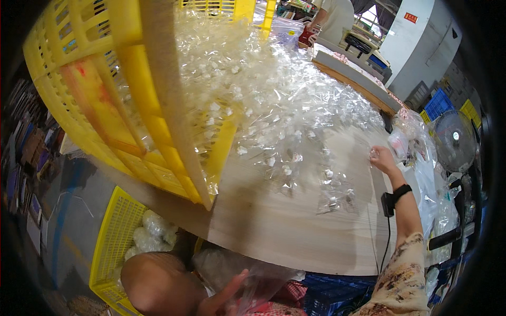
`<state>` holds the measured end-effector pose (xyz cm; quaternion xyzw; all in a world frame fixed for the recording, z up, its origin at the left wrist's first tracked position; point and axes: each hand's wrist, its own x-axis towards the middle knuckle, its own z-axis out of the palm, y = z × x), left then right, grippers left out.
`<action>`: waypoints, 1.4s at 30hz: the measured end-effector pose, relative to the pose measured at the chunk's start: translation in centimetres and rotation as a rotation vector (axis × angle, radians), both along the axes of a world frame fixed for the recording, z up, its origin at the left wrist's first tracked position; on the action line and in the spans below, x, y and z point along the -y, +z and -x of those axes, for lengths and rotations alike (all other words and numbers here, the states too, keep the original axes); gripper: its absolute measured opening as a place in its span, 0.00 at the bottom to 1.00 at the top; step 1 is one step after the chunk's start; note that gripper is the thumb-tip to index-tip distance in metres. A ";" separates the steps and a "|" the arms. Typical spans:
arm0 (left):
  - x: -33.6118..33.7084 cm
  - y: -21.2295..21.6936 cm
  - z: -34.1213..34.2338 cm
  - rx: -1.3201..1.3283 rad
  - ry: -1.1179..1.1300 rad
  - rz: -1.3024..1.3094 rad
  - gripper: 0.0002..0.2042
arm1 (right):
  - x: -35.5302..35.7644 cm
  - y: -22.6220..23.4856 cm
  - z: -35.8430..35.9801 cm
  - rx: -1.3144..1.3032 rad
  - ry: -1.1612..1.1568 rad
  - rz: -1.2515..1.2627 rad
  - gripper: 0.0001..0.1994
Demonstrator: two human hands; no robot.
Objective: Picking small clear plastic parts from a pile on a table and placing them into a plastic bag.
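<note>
Right hand (385, 160), right of frame, fingers curled in, hold unclear, left hand (225, 296), bottom centre, by clear bag (266, 279), grip unclear, bench (269, 226) with clear packets (287, 124)

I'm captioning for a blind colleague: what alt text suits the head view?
A person's right hand is over a wooden table strewn with clear packets; the left hand is at a clear bag below. A yellow crate is at left.

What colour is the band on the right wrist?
Black: the wristband below the right hand shows best in the head view.
</note>
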<state>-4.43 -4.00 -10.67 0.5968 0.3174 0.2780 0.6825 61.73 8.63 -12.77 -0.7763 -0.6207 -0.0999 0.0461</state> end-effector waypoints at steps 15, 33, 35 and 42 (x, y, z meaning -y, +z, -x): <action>0.7 -1.1 -0.2 0.235 -0.094 -0.061 0.44 | 15.4 -12.9 48.2 -0.826 0.908 0.342 0.14; 1.9 -1.3 1.1 0.319 0.004 0.159 0.43 | -0.1 6.6 37.1 -0.553 0.390 -0.357 0.11; 2.0 -1.1 1.2 0.311 -0.011 0.140 0.43 | -2.5 5.5 36.6 -0.399 0.264 -0.366 0.13; 1.9 -1.0 1.6 0.312 -0.040 0.107 0.43 | -1.9 0.1 37.8 -0.206 0.248 -0.117 0.12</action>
